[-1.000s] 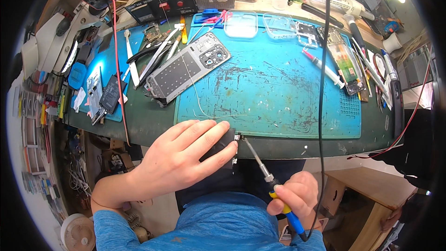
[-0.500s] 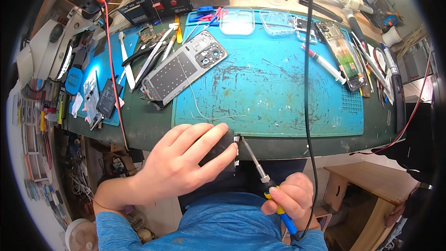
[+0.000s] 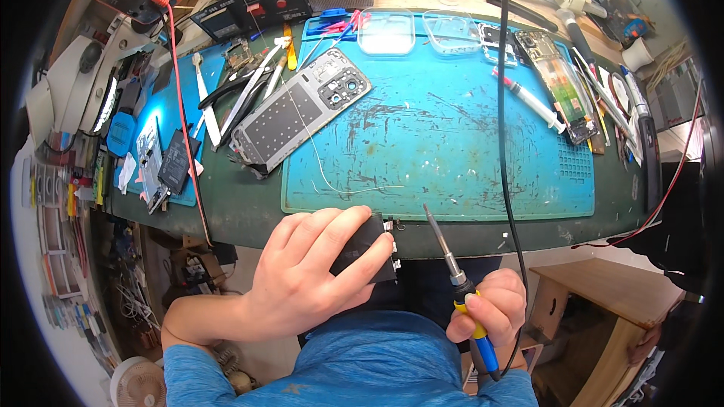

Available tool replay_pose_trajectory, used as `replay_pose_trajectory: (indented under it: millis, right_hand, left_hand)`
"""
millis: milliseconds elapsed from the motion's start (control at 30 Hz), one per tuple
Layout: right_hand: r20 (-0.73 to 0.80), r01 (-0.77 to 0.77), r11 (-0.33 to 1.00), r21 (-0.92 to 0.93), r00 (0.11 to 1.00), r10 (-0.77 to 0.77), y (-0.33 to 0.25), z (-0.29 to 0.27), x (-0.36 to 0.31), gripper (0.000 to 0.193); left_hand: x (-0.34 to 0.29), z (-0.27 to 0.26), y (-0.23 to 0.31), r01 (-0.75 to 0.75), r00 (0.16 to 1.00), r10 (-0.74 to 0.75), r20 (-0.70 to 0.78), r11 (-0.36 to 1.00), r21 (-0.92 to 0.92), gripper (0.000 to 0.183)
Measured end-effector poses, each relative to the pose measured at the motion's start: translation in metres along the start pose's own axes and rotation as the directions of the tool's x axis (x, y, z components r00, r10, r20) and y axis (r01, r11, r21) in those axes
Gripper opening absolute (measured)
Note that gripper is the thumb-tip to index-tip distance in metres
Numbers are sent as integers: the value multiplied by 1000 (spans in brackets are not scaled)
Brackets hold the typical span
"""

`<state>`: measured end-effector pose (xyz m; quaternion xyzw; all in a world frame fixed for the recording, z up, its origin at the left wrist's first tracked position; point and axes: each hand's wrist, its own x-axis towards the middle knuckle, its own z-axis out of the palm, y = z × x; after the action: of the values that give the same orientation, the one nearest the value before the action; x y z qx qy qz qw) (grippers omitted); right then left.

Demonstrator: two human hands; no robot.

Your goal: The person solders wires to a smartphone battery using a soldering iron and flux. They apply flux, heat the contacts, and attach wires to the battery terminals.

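Note:
My left hand [image 3: 313, 271] grips a flat black phone battery [image 3: 377, 260] at the bench's front edge, fingers lying across its face. Small metal tabs and a short connector show along the battery's right side. In my right hand [image 3: 494, 305] is a soldering iron [image 3: 451, 256] with a blue and yellow handle, held like a pen. Its tip points up and away, apart from the battery and over the front edge of the blue mat [image 3: 452, 166]. A thin strand of wire [image 3: 324, 177] curves over the mat just beyond my left hand.
A phone back housing [image 3: 302, 109] lies at the mat's left. Two clear plastic boxes [image 3: 386, 34], a syringe [image 3: 534, 105] and an opened phone [image 3: 558, 87] sit farther back and right. The iron's black cable [image 3: 504, 143] hangs down across the view. Tweezers [image 3: 249, 90] lie at left.
The soldering iron has drawn away from the battery's edge, to the right and slightly up, with my right hand. My left hand and the battery have shifted slightly right.

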<state>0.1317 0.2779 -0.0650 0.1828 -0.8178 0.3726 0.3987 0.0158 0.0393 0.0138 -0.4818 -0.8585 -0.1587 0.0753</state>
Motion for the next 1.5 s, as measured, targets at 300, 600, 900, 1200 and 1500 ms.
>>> replay_pose_trajectory:
  millis: [300,600,900,1200,1500]
  right_hand:
    - [-36,-79,984,163,996,86,1,7,8,18]
    - [-7,-87,973,212,996,91,2,6,8,20]
    - [-24,-71,977,203,997,77,2,8,9,20]
    - [11,-92,977,192,996,91,-2,6,11,18]
    - [49,-115,978,172,993,108,-4,3,12,19]
  left_hand:
    - [3,-7,0,-6,998,6,61,1000,0,67]
    - [7,-12,-1,-15,995,17,100,1000,-15,68]
    - [7,-14,-2,-21,992,24,124,999,-28,69]
    - [7,-17,-4,-25,987,34,160,998,-55,71]
    - [7,-16,-10,-66,985,76,154,995,-71,71]
